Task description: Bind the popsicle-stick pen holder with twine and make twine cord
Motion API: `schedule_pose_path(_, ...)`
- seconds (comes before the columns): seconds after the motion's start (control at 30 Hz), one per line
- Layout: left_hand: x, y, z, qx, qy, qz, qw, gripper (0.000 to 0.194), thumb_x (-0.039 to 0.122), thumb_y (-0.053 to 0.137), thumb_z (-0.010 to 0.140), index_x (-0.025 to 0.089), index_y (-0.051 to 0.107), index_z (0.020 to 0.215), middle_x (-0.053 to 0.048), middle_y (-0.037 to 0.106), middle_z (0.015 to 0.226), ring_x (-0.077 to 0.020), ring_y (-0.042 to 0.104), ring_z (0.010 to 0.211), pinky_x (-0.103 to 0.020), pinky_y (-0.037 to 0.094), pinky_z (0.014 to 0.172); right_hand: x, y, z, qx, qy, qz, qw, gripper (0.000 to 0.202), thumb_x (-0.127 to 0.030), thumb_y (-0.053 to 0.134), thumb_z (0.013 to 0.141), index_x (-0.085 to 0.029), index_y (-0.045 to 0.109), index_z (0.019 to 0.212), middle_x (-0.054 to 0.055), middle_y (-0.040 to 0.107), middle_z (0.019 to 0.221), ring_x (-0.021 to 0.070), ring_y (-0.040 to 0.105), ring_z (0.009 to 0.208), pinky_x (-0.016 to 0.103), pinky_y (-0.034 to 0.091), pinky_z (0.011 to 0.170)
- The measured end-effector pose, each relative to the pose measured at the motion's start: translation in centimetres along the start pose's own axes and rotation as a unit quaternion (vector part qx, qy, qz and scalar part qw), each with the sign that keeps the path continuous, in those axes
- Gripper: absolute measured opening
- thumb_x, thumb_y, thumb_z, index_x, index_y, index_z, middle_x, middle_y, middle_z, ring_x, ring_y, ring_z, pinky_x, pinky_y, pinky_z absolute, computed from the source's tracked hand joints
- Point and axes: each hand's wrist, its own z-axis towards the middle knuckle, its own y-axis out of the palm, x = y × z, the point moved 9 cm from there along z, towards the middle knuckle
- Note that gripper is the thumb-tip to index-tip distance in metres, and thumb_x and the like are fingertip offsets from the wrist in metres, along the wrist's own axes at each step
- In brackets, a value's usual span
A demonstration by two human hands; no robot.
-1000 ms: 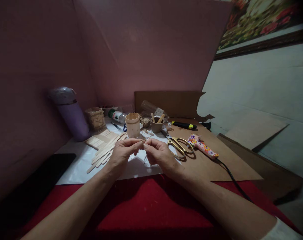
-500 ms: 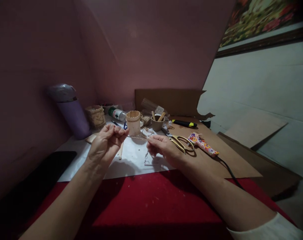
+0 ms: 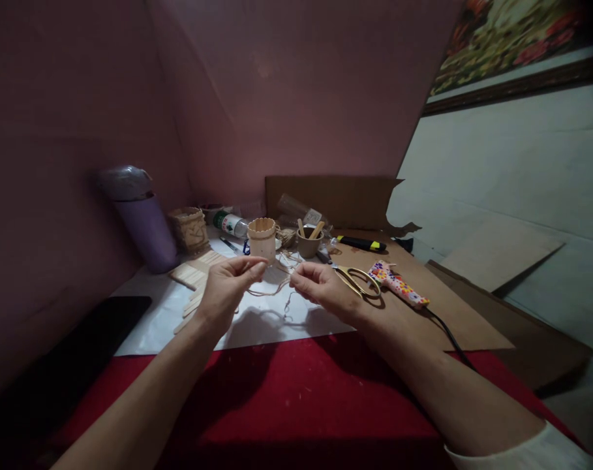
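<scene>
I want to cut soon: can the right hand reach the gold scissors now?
Probably yes. The gold scissors lie just beside the right hand with nothing between, but its fingers pinch the twine.

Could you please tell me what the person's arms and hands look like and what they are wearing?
Both forearms are bare. The left hand and right hand wear no gloves, and no rings or watch can be made out. A pale cream sleeve shows only at the right arm's lower edge.

twine (image 3: 273,288) | thin, tan | slack, sagging between both hands | above white sheet, near stick cup
</scene>
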Motion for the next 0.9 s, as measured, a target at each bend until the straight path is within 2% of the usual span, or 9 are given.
schedule_pose_path(0.1,-0.4,2.3,-0.8,-0.082,-0.025,0.009,0.996,0.024,0.025,0.077,0.061,0.014,0.074,0.083,-0.005,0.07,0.076,-0.0124,0.057,0.064,-0.025,0.043,0.06,-0.6,0.6,-0.2,-0.009,-0.044,-0.068,0.997,0.027,-0.039,0.058,0.08,-0.017,0.053,0.065,-0.003,0.045,0.057,0.0088,0.037,0.052,0.023,0.027,0.049)
schedule_pose_path(0.2,-1.3,3.4,-1.4,-0.118,-0.069,0.017,0.99,0.021,0.022,0.079,0.057,0.013,0.074,0.075,-0.006,0.07,0.069,-0.0138,0.058,0.061,-0.027,0.044,0.06,-0.9,0.7,-0.4,0.007,-0.074,-0.119,0.99,0.028,-0.039,0.057,0.081,-0.017,0.053,0.064,-0.003,0.045,0.058,0.0089,0.036,0.053,0.023,0.027,0.049)
schedule_pose_path(0.27,-1.7,3.3,-1.4,-0.108,-0.086,0.02,0.99,0.016,0.02,0.079,0.056,0.012,0.072,0.068,-0.005,0.067,0.06,-0.0135,0.057,0.057,-0.026,0.043,0.058,-0.7,0.4,-0.3,0.019,-0.067,-0.103,0.992,0.031,-0.043,0.059,0.08,-0.017,0.053,0.065,-0.003,0.044,0.057,0.0084,0.036,0.052,0.023,0.027,0.047)
schedule_pose_path(0.4,-2.1,3.1,-1.4,-0.092,-0.104,-0.042,0.989,0.014,0.022,0.077,0.059,0.012,0.069,0.066,-0.003,0.065,0.057,-0.0103,0.054,0.054,-0.022,0.039,0.053,0.5,-0.7,0.0,0.071,-0.008,0.038,0.997,0.037,-0.055,0.059,0.076,-0.018,0.052,0.08,-0.003,0.052,0.059,0.0073,0.04,0.045,0.021,0.027,0.04)
schedule_pose_path(0.5,-2.3,2.7,-1.4,-0.062,-0.124,-0.104,0.985,0.016,0.023,0.076,0.061,0.011,0.066,0.065,-0.002,0.063,0.055,-0.0071,0.049,0.051,-0.019,0.034,0.049,1.5,-0.8,0.0,0.091,0.031,0.1,0.99,0.044,-0.048,0.073,0.064,-0.018,0.052,0.089,-0.004,0.055,0.061,0.006,0.041,0.044,0.02,0.027,0.039)
schedule_pose_path(0.6,-2.4,2.3,-1.3,-0.022,-0.124,-0.162,0.979,0.016,0.019,0.076,0.058,0.011,0.064,0.066,-0.001,0.061,0.057,-0.0076,0.05,0.055,-0.019,0.033,0.051,2.1,0.5,-0.1,0.055,0.05,0.104,0.992,0.041,-0.037,0.08,0.057,-0.016,0.057,0.082,-0.004,0.056,0.063,0.0049,0.042,0.047,0.019,0.03,0.041)
schedule_pose_path(0.7,-2.4,2.3,-1.2,-0.019,-0.106,-0.186,0.977,0.018,0.019,0.077,0.057,0.012,0.063,0.066,0.0,0.061,0.058,-0.0085,0.051,0.057,-0.019,0.034,0.053,2.2,1.3,-0.2,0.04,0.051,0.108,0.992,0.033,-0.039,0.076,0.063,-0.014,0.061,0.079,-0.003,0.056,0.062,0.005,0.042,0.046,0.019,0.029,0.039)
schedule_pose_path(0.8,-2.7,2.9,-1.2,-0.052,-0.096,-0.146,0.983,0.018,0.023,0.076,0.062,0.012,0.063,0.068,-0.001,0.062,0.059,-0.0073,0.048,0.055,-0.019,0.032,0.052,1.7,1.0,-0.3,0.069,0.023,0.134,0.988,0.033,-0.043,0.07,0.069,-0.015,0.064,0.084,-0.003,0.055,0.061,0.0053,0.04,0.044,0.02,0.029,0.038)
schedule_pose_path(0.9,-3.1,3.5,-1.5,-0.08,-0.096,-0.102,0.987,0.018,0.027,0.074,0.066,0.013,0.064,0.071,-0.001,0.063,0.061,-0.007,0.046,0.054,-0.02,0.031,0.052,1.2,0.2,-0.3,0.105,0.002,0.161,0.981,0.029,-0.042,0.069,0.07,-0.015,0.063,0.077,-0.004,0.05,0.055,0.0055,0.038,0.042,0.021,0.029,0.04)
